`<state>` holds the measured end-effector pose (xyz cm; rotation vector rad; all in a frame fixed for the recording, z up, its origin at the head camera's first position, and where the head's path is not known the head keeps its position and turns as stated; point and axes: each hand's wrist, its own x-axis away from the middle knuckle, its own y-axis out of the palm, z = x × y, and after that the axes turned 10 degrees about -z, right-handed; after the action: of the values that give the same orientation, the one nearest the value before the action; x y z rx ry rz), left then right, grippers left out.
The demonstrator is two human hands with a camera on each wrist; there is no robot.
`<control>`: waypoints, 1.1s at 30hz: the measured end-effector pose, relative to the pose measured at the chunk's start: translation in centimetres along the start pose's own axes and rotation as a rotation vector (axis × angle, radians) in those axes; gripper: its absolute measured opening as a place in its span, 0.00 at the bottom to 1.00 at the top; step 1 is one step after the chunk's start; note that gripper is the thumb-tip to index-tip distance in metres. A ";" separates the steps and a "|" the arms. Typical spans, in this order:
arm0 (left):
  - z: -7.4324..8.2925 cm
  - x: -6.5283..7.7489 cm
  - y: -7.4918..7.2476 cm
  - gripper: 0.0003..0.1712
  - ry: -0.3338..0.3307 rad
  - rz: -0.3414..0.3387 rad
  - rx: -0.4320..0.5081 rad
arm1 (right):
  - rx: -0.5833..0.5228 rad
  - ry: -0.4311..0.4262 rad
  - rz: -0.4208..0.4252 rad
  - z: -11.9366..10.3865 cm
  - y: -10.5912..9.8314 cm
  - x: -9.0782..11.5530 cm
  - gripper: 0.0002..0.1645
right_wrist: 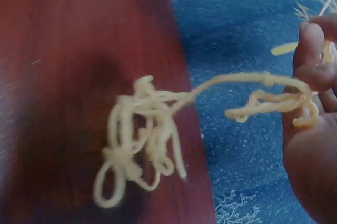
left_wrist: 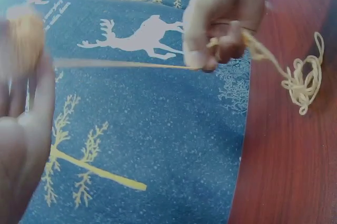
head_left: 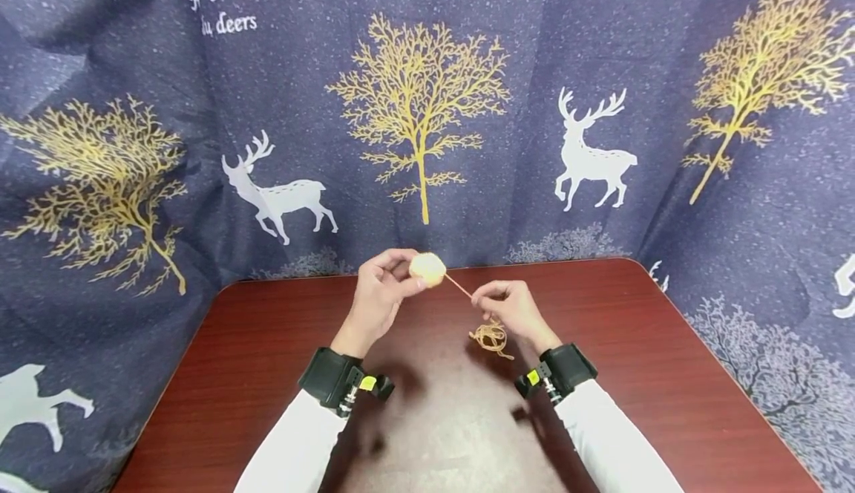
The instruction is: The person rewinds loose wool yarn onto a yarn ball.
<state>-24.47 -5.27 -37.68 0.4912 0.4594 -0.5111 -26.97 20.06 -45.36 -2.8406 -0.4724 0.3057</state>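
Observation:
My left hand (head_left: 375,298) grips a small pale-yellow yarn ball (head_left: 427,269) between thumb and fingers, raised over the far part of the table. From the ball a strand of yarn (head_left: 458,283) runs taut to my right hand (head_left: 514,309), which pinches it between thumb and fingertips. More yarn loops (right_wrist: 263,105) pass through the curled fingers of that hand in the right wrist view. A loose tangle of yarn (head_left: 492,338) shows below the right hand, joined to it by a slack length. The left wrist view has the yarn ball (left_wrist: 23,39) blurred at its left edge.
The dark red wooden table (head_left: 267,359) has its far edge just beyond the hands. Behind it hangs a blue curtain (head_left: 467,203) printed with white deer and golden trees. Both wrists wear black straps with cameras.

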 end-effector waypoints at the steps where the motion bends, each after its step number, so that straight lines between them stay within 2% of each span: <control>1: -0.1 -0.2 -0.1 0.23 0.009 0.076 -0.002 | 0.035 -0.013 -0.030 0.0 0.2 0.2 0.06; 3: -0.5 -0.5 -0.3 0.20 0.016 0.211 -0.051 | 0.097 -0.051 -0.103 -0.1 0.6 0.7 0.05; 5: -1.2 -0.7 -0.8 0.19 0.014 0.321 -0.161 | 0.115 -0.085 -0.180 -0.6 0.7 1.2 0.05; 7: -2.0 -0.7 -1.3 0.19 0.005 0.393 -0.314 | 0.111 -0.110 -0.248 -1.2 0.7 1.6 0.05; 9: -2.8 -0.5 -1.9 0.21 0.001 0.418 -0.498 | 0.095 -0.131 -0.293 -2.1 0.4 1.9 0.05; 11: -3.5 0.0 -2.4 0.21 -0.006 0.400 -0.705 | 0.066 -0.158 -0.310 -3.0 0.0 2.0 0.04; 13: -4.1 0.5 -2.8 0.21 -0.024 0.332 -0.894 | 0.031 -0.182 -0.296 -3.8 -0.5 2.0 0.04; 15: -4.5 1.2 -3.1 0.21 -0.071 0.220 -1.045 | -0.051 -0.204 -0.267 -4.5 -1.0 1.8 0.03; 17: -4.6 1.8 -3.1 0.21 -0.151 0.072 -1.134 | -0.158 -0.223 -0.230 -4.8 -1.5 1.5 0.04; 19: -4.5 2.4 -2.9 0.21 -0.227 -0.107 -1.150 | -0.275 -0.251 -0.196 -4.9 -1.9 1.2 0.05; 21: -4.1 2.8 -2.6 0.20 -0.308 -0.290 -1.126 | -0.380 -0.274 -0.159 -4.8 -2.2 0.9 0.05; 24: -3.4 3.2 -1.8 0.19 -0.383 -0.536 -0.962 | -0.447 -0.281 -0.101 -4.2 -2.4 0.4 0.06; 26: -2.8 3.2 -1.2 0.18 -0.403 -0.658 -0.807 | -0.447 -0.262 -0.059 -3.6 -2.4 0.1 0.05; 27: -2.4 3.2 -0.9 0.18 -0.395 -0.696 -0.722 | -0.436 -0.248 -0.039 -3.4 -2.3 -0.1 0.05; 29: -1.8 3.0 -0.4 0.19 -0.363 -0.726 -0.559 | -0.408 -0.205 -0.007 -2.8 -2.0 -0.3 0.04; 31: -1.0 2.7 0.1 0.19 -0.290 -0.702 -0.458 | -0.371 -0.155 0.018 -2.2 -1.6 -0.4 0.05; 33: -0.3 2.3 0.5 0.20 -0.210 -0.639 -0.402 | -0.320 -0.102 0.028 -1.7 -1.2 -0.4 0.08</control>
<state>-22.43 -5.52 -38.94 -0.1126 0.4984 -1.0463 -27.27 20.66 -43.33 -3.1558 -0.5470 0.4153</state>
